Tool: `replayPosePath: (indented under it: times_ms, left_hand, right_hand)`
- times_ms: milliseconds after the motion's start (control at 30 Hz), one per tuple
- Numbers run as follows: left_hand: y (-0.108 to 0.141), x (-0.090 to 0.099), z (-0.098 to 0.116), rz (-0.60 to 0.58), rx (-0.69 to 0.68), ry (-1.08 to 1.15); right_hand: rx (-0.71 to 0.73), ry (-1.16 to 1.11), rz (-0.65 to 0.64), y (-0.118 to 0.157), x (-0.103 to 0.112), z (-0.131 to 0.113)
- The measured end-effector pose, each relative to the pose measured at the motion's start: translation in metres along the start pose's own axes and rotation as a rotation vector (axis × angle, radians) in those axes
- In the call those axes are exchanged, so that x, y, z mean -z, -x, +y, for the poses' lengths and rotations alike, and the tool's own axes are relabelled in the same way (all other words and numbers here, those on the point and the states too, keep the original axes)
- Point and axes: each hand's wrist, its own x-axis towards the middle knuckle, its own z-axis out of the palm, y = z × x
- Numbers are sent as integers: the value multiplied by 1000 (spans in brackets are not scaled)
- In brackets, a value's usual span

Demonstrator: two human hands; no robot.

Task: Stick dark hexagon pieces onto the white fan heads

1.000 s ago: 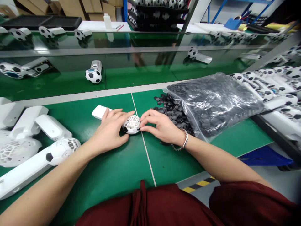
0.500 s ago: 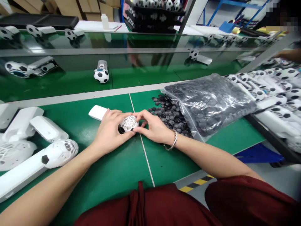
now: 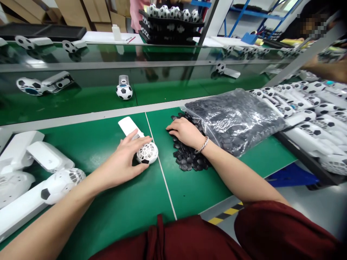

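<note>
My left hand [image 3: 126,159] curves around the white football-shaped head of a plastic device [image 3: 148,153], thumb below and fingers above. The head has an open lattice with a black patch at its lower edge, and its white handle [image 3: 128,126] points away to the upper left on the green tabletop. To the right, my right hand [image 3: 187,133] rests palm down over a pile of small black plastic pieces [image 3: 189,160]. Its fingers stretch left at the pile's edge, with no piece visible in them. Part of the pile is hidden under that hand.
A clear bag of black pieces [image 3: 235,119] lies behind the pile. White device parts [image 3: 51,157] crowd the left side. A black tray [image 3: 300,157] at right holds many football devices. Beyond runs a green conveyor [image 3: 94,97] carrying several devices. Another person's arm [image 3: 328,68] reaches in at far right.
My right hand has left the football-shaped head and moved right onto the black pieces, some of which have spread toward me. My left hand stays on the device, whose handle now shows more.
</note>
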Motion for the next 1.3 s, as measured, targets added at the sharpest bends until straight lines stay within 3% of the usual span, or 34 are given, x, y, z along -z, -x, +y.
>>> replayPosePath:
  times_ms: [133, 267, 333, 467, 567, 700, 833, 933, 1200, 1300]
  left_hand:
    - [0, -7, 5, 86, 27, 74]
    - [0, -9, 5, 67, -19, 124]
    - [0, -7, 4, 52, -37, 156]
    - [0, -5, 3, 77, -17, 199]
    - [0, -4, 1, 87, -26, 215]
    - [-1, -2, 3, 43, -54, 239]
    - [-2, -2, 6, 50, -5, 225]
    - [-3, -5, 6, 81, -4, 216]
    - [-2, -11, 2, 120, -49, 210]
    - [-2, -11, 2, 148, -64, 195]
  right_hand:
    - [93, 174, -34, -2, -4, -4]
    - [102, 264, -4, -5, -7, -5]
    - [77, 167, 52, -5, -8, -7]
    - [45, -343, 160, 6, 3, -20]
    - [145, -601, 123, 16, 14, -35]
    - [356, -678, 22, 23, 16, -49]
    - [464, -640, 36, 21, 8, -58]
    - [449, -616, 68, 19, 3, -62]
    - [228, -754, 127, 19, -13, -65]
    - [199, -776, 97, 19, -15, -66]
